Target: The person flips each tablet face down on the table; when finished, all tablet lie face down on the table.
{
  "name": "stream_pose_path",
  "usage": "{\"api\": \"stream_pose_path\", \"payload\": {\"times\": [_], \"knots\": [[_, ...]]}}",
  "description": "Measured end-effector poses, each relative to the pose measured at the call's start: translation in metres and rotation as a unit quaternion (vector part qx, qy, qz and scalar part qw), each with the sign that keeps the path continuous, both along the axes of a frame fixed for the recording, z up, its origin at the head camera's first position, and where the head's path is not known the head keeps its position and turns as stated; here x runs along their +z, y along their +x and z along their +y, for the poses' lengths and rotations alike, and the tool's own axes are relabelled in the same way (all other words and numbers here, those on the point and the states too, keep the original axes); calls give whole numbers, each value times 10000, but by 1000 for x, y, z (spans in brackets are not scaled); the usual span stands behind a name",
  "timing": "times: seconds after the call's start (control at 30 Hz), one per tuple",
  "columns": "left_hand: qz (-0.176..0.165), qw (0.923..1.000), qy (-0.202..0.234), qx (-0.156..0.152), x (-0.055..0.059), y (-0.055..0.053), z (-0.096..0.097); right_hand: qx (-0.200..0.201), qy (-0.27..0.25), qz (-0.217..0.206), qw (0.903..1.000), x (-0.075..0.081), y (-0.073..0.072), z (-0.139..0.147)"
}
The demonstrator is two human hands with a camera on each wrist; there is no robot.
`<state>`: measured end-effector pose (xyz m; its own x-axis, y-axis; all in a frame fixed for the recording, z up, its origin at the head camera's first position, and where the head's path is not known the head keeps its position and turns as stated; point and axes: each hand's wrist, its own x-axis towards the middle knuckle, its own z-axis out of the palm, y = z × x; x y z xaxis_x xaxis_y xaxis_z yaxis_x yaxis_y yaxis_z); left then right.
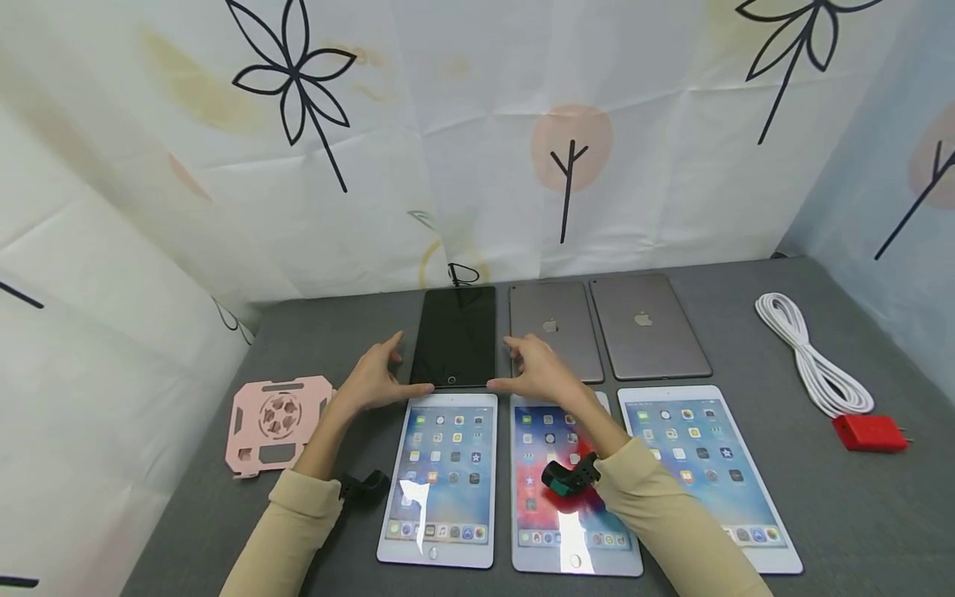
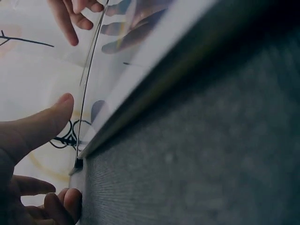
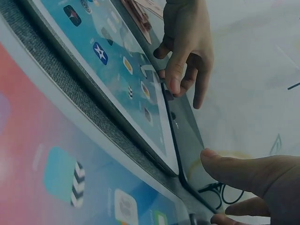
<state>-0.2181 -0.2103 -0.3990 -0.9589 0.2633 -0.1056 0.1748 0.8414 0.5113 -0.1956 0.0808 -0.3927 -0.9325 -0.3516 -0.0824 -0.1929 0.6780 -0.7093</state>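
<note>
A dark-screened tablet (image 1: 455, 336) lies in the back row, screen up, with a home button at its near edge. My left hand (image 1: 373, 377) is at its left side, thumb reaching to the near left corner and forefinger pointing forward. On the other side, my right hand (image 1: 540, 371) hovers over the near left part of a grey tablet (image 1: 552, 311) lying back up, its thumb near the dark tablet's near right corner. In the right wrist view, the left hand (image 3: 190, 56) and the right hand (image 3: 262, 180) both have extended thumbs. Neither hand grips anything; contact is unclear.
Another grey tablet (image 1: 649, 327) lies back up at the right. Three lit white tablets form the front row: left (image 1: 443, 464), middle (image 1: 533, 531) and right (image 1: 694, 448). A pink openwork plate (image 1: 276, 414) is at left; a white cable (image 1: 809, 356) and red plug (image 1: 869, 433) at right.
</note>
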Motion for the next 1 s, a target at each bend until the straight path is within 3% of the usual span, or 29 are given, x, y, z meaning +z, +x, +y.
{"api": "stream_pose_path", "payload": {"times": [0.17, 0.5, 0.7, 1.0], "knots": [[-46, 9998, -179, 57, -3, -3, -2, -150, 219, -95, 9996, -5, -5, -11], [-196, 9993, -317, -86, -4, -9, 4, -404, 807, 293, 9955, -19, -7, -27], [-285, 9995, -58, -157, -4, -11, 8, -427, 642, 174, 9969, -21, -8, -28], [-1055, 9930, 486, 234, 1, -13, 10, -552, 59, -55, 9984, -27, -10, -28]]}}
